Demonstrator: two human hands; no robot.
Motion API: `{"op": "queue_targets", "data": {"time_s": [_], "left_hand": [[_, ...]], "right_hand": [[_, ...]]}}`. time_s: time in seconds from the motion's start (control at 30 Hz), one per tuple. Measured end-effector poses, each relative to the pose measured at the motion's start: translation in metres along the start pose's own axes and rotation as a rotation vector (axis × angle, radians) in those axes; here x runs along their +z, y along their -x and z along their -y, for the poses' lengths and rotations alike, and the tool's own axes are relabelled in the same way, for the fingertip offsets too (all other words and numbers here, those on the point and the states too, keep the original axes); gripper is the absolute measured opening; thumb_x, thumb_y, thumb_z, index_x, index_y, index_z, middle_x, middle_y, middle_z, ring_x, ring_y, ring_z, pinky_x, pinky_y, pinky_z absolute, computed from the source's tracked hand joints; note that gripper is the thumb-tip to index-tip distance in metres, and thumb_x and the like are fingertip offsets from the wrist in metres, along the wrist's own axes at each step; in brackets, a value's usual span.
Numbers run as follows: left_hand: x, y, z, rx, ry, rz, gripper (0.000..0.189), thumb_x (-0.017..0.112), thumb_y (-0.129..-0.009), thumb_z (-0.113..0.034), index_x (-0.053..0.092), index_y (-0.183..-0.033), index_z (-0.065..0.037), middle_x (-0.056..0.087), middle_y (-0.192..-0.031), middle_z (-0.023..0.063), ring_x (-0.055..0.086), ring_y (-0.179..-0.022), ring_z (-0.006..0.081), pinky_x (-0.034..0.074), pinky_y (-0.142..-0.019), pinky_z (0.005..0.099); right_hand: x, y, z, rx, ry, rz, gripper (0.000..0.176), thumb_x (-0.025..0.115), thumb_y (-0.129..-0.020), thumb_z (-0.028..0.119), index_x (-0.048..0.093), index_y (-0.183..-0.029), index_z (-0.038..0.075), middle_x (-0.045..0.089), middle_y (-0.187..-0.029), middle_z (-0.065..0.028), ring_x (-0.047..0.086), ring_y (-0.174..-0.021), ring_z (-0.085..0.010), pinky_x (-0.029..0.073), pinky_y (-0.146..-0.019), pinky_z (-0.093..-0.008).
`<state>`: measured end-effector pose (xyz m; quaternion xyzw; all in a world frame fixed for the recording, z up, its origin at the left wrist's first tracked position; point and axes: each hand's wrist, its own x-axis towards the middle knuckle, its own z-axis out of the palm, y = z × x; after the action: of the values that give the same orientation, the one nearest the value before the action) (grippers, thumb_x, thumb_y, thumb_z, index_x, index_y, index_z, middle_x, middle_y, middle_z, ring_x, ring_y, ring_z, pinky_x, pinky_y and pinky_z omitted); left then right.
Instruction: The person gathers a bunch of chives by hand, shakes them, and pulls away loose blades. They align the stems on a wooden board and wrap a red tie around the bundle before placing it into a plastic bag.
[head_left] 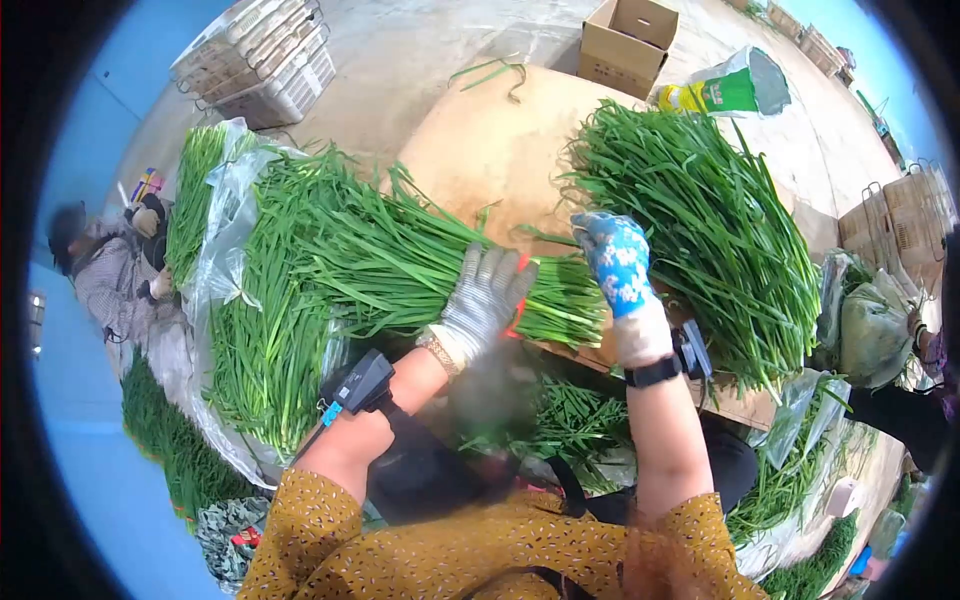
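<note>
My left hand (483,300), in a grey-white knit glove, is closed over a bundle of garlic chives (400,262) lying across the board. A red-orange band (521,264) shows on the bundle beside my fingers. The pale stem ends (568,302) point right. My right hand (617,262), in a blue floral glove, is closed just above these stem ends. A green blade reaches its fingertips; whether they pinch it I cannot make out. Loose chives (700,230) are heaped to the right of my right hand, and another pile (262,350) lies at the left.
A tan board (480,130) supports the work. Beyond it stand a cardboard box (627,45), a green-yellow bag (735,88) and stacked white crates (260,60). A person (120,270) sits at the left beside plastic sheeting (228,215). Another person's arm shows at the far right.
</note>
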<state>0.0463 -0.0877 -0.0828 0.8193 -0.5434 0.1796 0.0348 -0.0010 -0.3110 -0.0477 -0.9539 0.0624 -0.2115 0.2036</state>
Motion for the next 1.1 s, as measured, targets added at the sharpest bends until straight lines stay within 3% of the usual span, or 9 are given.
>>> {"op": "queue_targets", "data": {"time_s": [0.03,0.17,0.27,0.33,0.43,0.7,0.83,0.93,1.1], "left_hand": [[0.0,-0.001,0.001,0.007,-0.036,-0.027,0.048,0.052,-0.081,-0.015,0.049,-0.129,-0.009,0.045,-0.126,0.0167,0.04,-0.12,0.0351,0.024,-0.107,0.055],[-0.002,-0.001,0.002,-0.018,0.001,0.043,0.05,0.054,-0.082,-0.018,0.048,-0.13,-0.008,0.045,-0.129,0.015,0.042,-0.12,0.0325,0.028,-0.106,0.0529],[-0.001,-0.012,0.008,-0.013,-0.012,0.105,0.055,0.057,-0.08,-0.023,0.046,-0.132,-0.008,0.043,-0.132,0.015,0.041,-0.122,0.0316,0.026,-0.108,0.052],[-0.007,-0.021,0.015,-0.021,0.067,0.254,0.081,0.07,-0.07,-0.042,0.038,-0.136,-0.007,0.041,-0.134,0.0158,0.039,-0.125,0.0329,0.023,-0.109,0.0512],[-0.02,-0.041,0.026,-0.052,0.249,0.402,0.108,0.078,-0.055,-0.057,0.03,-0.139,-0.008,0.04,-0.136,0.0169,0.037,-0.127,0.0348,0.021,-0.11,0.0501],[-0.023,-0.05,0.022,-0.092,0.197,0.454,0.11,0.078,-0.056,-0.056,0.028,-0.141,-0.008,0.038,-0.139,0.0184,0.035,-0.13,0.0359,0.019,-0.111,0.0508],[-0.016,-0.045,0.026,-0.064,0.202,0.404,0.11,0.077,-0.058,-0.055,0.026,-0.141,-0.006,0.038,-0.138,0.0187,0.036,-0.129,0.0357,0.019,-0.111,0.051],[-0.022,-0.049,0.025,-0.081,0.195,0.468,0.108,0.076,-0.06,-0.053,0.024,-0.142,-0.006,0.037,-0.14,0.0186,0.034,-0.13,0.035,0.018,-0.111,0.0502],[0.014,-0.039,0.031,-0.049,0.014,0.408,0.108,0.074,-0.061,-0.055,0.024,-0.143,-0.005,0.033,-0.143,0.0183,0.03,-0.134,0.0326,0.013,-0.113,0.0482]], "right_hand": [[0.003,-0.007,0.003,0.028,0.068,0.063,0.017,0.066,-0.078,0.02,0.07,-0.093,0.011,0.068,-0.088,-0.0114,0.063,-0.082,-0.0316,0.05,-0.073,-0.0387],[0.015,0.002,0.02,0.052,-0.098,0.3,0.021,0.065,-0.079,0.022,0.07,-0.095,0.01,0.068,-0.091,-0.0118,0.063,-0.085,-0.0315,0.05,-0.076,-0.0392],[-0.004,0.017,0.041,-0.132,-0.088,0.141,0.022,0.067,-0.078,0.019,0.069,-0.097,0.009,0.068,-0.095,-0.0118,0.063,-0.088,-0.0307,0.049,-0.079,-0.0396],[-0.012,0.029,0.037,-0.223,0.037,-0.192,0.026,0.07,-0.07,0.008,0.068,-0.096,0.009,0.067,-0.098,-0.0098,0.062,-0.093,-0.0289,0.048,-0.08,-0.0409],[-0.027,0.051,0.033,-0.256,-0.072,-0.083,0.027,0.073,-0.062,0.018,0.067,-0.088,0.017,0.065,-0.09,-0.0074,0.06,-0.086,-0.0282,0.047,-0.079,-0.0414],[0.025,0.058,0.044,-0.146,0.221,0.03,0.016,0.072,-0.055,0.017,0.061,-0.066,0.016,0.056,-0.069,-0.0036,0.057,-0.071,-0.0269,0.044,-0.063,-0.0423],[0.015,0.051,0.047,0.003,0.033,0.1,0.02,0.073,-0.06,0.016,0.067,-0.079,0.015,0.063,-0.081,-0.0085,0.06,-0.078,-0.0292,0.047,-0.07,-0.0406],[0.03,0.039,0.056,0.094,0.035,-0.075,0.025,0.073,-0.063,0.016,0.068,-0.087,0.015,0.065,-0.085,-0.0077,0.061,-0.082,-0.0293,0.048,-0.074,-0.0409],[0.051,0.026,0.057,-0.199,0.209,-0.163,0.003,0.064,-0.067,0.019,0.063,-0.07,0.018,0.059,-0.071,-0.0026,0.06,-0.068,-0.0252,0.046,-0.062,-0.0402]]}}
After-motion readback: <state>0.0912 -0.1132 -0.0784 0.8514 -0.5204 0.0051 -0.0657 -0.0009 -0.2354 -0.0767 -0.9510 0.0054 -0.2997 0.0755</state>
